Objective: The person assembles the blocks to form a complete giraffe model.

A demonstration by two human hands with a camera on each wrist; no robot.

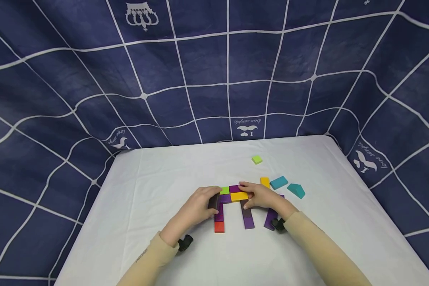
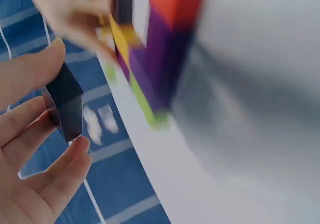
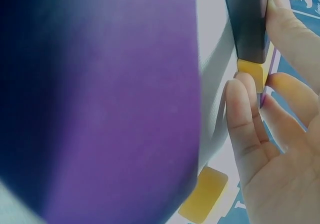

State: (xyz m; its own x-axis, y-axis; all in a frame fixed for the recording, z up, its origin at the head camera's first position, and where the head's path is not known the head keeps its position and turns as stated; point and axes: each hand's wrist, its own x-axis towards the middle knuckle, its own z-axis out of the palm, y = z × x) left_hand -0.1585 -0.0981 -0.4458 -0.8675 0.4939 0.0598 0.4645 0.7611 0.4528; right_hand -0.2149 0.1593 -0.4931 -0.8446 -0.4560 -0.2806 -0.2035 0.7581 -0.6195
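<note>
My left hand [image 1: 200, 204] grips a dark block [image 2: 67, 101] between thumb and fingers, beside the left leg of a flat block figure. That leg has a purple block [image 1: 219, 214] with a red block [image 1: 219, 227] at its near end. Green [image 1: 224, 190], purple [image 1: 234, 189], violet [image 1: 225, 198] and yellow [image 1: 238, 196] blocks form the crosspiece. My right hand [image 1: 261, 196] brackets the crosspiece's right end, index finger at the purple block's far side and thumb by the yellow block. The right leg is a dark block [image 1: 247, 209] followed by a violet block [image 1: 248, 223].
A long purple block [image 1: 271, 216] lies under the right forearm. Beyond that hand are a yellow block [image 1: 265, 182], a blue block [image 1: 279, 182] and a teal angled block [image 1: 296, 190]. A lone green block [image 1: 257, 159] sits farther back on the white-covered table [image 1: 164, 171].
</note>
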